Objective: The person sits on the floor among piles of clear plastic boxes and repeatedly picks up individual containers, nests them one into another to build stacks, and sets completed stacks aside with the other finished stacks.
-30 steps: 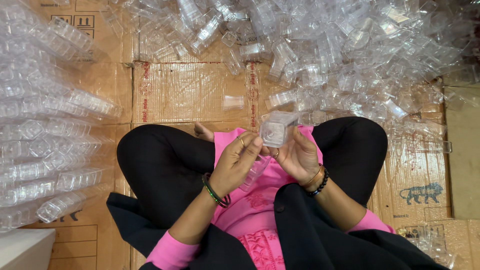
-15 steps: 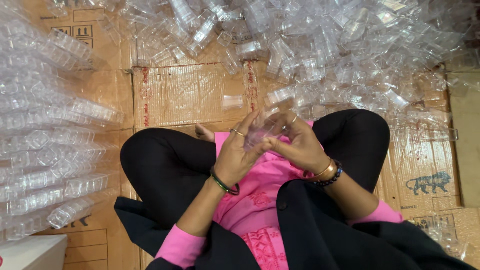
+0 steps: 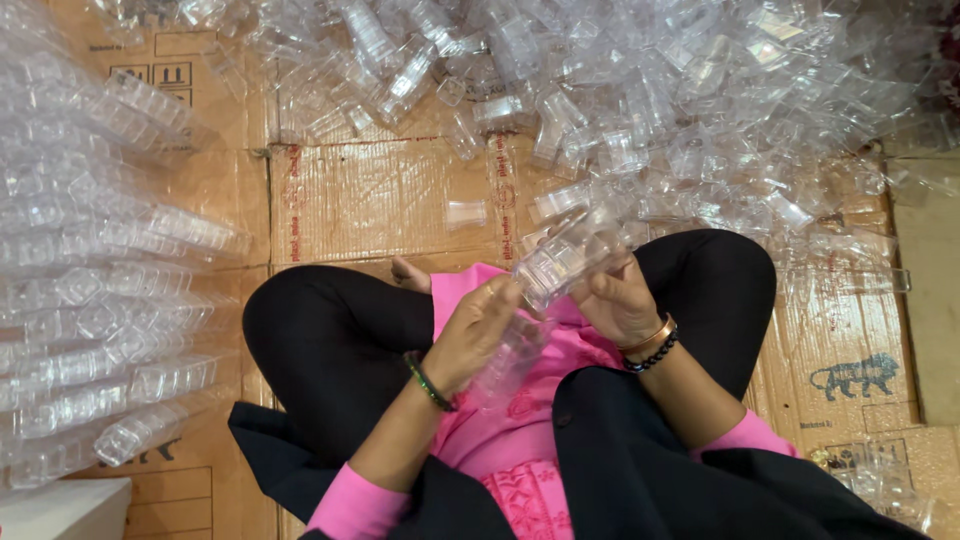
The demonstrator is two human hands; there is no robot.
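The fingers point(image 3: 497, 300) of the left hand point(image 3: 478, 335) curl narrowly round the lower part of a clear, moulded plastic container stack point(image 3: 545, 290), while the right hand point(image 3: 620, 300) closes on its upper end from the other side, so both hands grip the same piece over the lap. The stack's long axis runs on a slant, from low beside the left wrist up and away toward the right hand's fingertips, its square upper end tilted toward the heap beyond the knees. Both hands touch it; the left holds lower and nearer the body, the right higher and farther out. A green bead bracelet point(image 3: 428, 380) sits on the left wrist, a gold bangle with a dark bead band point(image 3: 650, 345) on the right. Beneath are the pink tunic point(image 3: 520, 440) and crossed legs in black trousers point(image 3: 330, 340). Outward, flattened brown cardboard sheets point(image 3: 380, 200) cover the floor, with bare cardboard just ahead of the knees. Beyond lies a loose pile of clear plastic containers point(image 3: 650, 100), and long nested rows of the same containers point(image 3: 90, 290) lie on the person's left.
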